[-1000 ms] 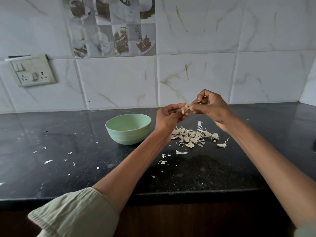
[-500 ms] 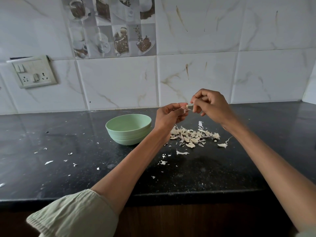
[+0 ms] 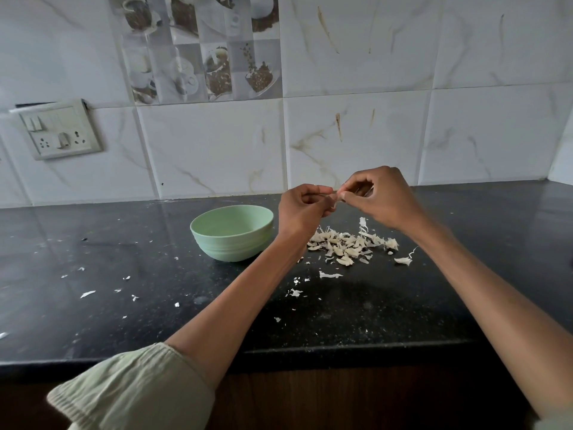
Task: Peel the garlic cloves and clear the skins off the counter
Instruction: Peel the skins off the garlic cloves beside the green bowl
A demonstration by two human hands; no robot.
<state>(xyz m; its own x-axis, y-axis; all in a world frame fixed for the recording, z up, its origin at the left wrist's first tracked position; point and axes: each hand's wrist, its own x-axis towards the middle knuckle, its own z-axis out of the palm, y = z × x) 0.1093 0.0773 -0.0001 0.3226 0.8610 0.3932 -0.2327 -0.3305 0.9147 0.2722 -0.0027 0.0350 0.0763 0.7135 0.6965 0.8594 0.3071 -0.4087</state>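
From the head view, a garlic clove (image 3: 335, 195) is pinched above the counter (image 3: 124, 243), held between the curled fingertips of the left hand (image 3: 302, 209) and the right hand (image 3: 379, 197), mostly hidden by them. A small, light, firm thing is judged here, likely slippery once bared, with papery skin that tears easily; hold is best taken at the ends, the loose skin edge nipped by fingernails. Beneath the hands a pile of skins (image 3: 347, 245) is spread, with flakes scattered well to the left. A green bowl (image 3: 232, 232) sits just beside the left wrist, its inside appearing bare. Nothing is seen blocking the hands
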